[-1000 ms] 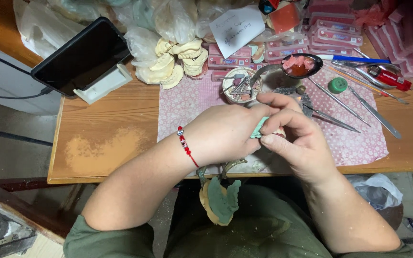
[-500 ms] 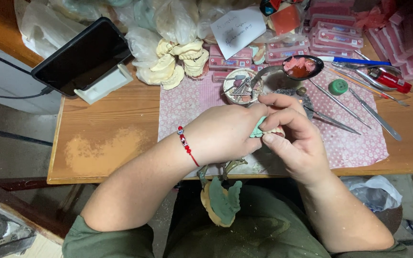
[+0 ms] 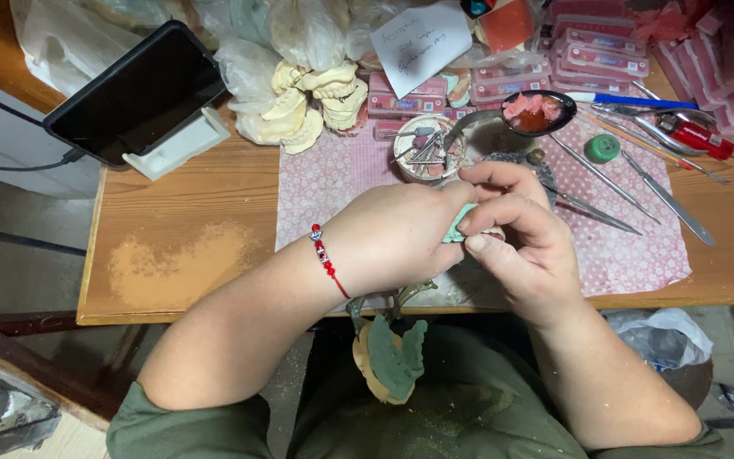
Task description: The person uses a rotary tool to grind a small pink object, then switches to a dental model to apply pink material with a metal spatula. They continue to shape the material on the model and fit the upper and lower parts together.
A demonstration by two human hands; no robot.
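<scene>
Both my hands meet over the pink patterned cloth (image 3: 630, 255) on the wooden bench (image 3: 189, 246). My left hand (image 3: 397, 234), with a red bead bracelet on its wrist, and my right hand (image 3: 520, 242) together pinch a small pale green dental cast piece (image 3: 459, 223), mostly hidden by fingers. In my lap lies a green and tan jaw model (image 3: 388, 357) on a metal frame. Beyond my fingers stands a small round dish of burs (image 3: 426, 153).
A black tablet (image 3: 133, 93) leans on a white stand at the left. Yellowish plaster jaw casts (image 3: 312, 102) and plastic bags sit behind. Metal hand tools (image 3: 639, 183), a ladle of pink wax (image 3: 537, 110), a green cap (image 3: 602, 147) and pink wax boxes (image 3: 605, 55) lie at the right.
My hands have stayed together on the green piece; the fingers shifted slightly around it, nothing else moved.
</scene>
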